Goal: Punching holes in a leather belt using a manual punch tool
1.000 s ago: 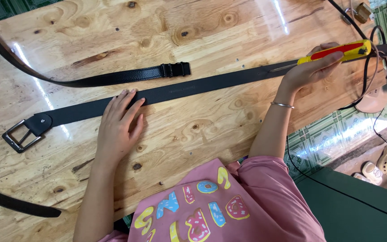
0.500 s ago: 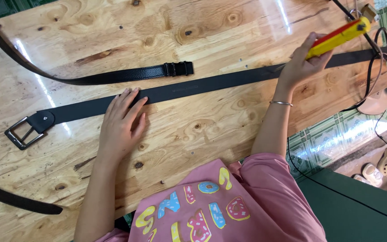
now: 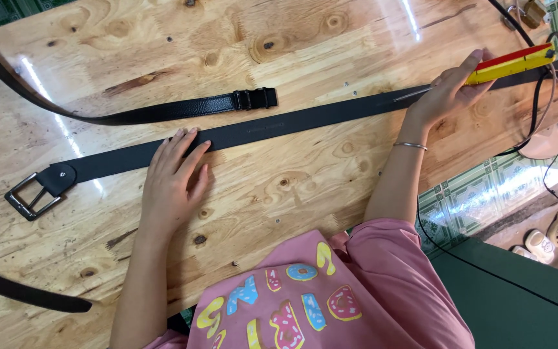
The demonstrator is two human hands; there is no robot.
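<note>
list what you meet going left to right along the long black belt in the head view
square metal buckle → left hand flat on the long black leather belt → right hand → yellow and red utility knife

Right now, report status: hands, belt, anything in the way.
Left hand flat on the black belt, pinning it. Right hand holds the yellow-red knife, blade at belt. Second belt lies apart, beyond.
</note>
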